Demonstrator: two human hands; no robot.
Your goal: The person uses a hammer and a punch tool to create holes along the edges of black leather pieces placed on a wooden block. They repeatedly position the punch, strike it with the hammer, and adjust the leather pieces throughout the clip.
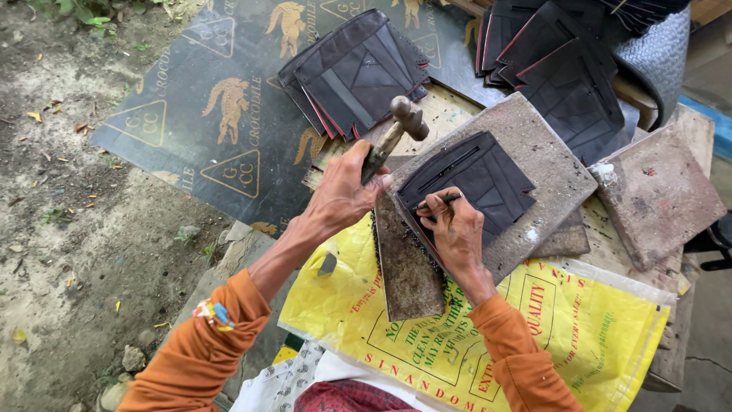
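Here, a thin metal punch is pinched in the right hand, its tip set on the black leather piece just beyond. Left of that grip, a hammer is clenched in the left hand. Underneath lies a stone slab.

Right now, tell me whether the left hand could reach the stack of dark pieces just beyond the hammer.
Probably yes. The left hand holds the hammer raised, and the stack of dark pieces lies close beyond its head with nothing between them. But the hand is full, so it would have to put the hammer down first.
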